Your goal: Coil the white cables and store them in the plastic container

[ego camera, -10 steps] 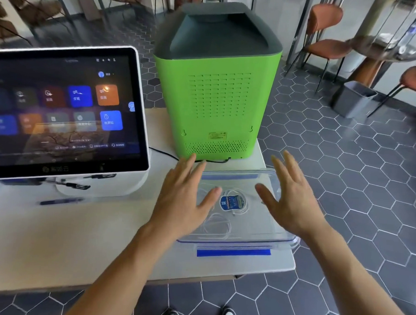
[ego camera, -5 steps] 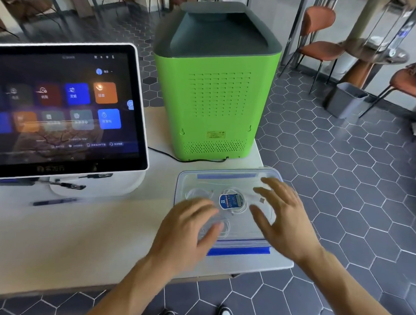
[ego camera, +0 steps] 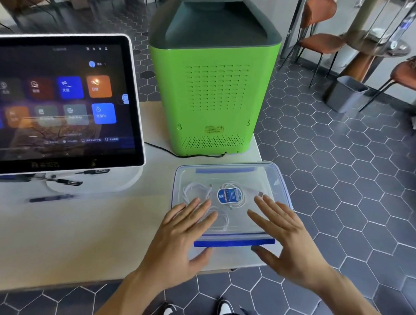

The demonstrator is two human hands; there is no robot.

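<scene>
Fingers [ego camera: 195, 210] of both hands splayed, holding nothing, apparently resting on container lid [ego camera: 229, 179]; hands drawn nearer since.

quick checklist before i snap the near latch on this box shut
1. White cables inside the container: ok, the coils show through the clear lid.
2. Lid seated on the container: looks ok, though the seal all round cannot be told.
3. Cable caught under the rim: cannot tell, the hands cover the near edge.
4. Near blue latch: not ok, it looks flipped out and unfastened.
5. Far blue latch: cannot tell.
6. Left hand and right hand: ok, both open and flat on the lid, holding nothing.
</scene>
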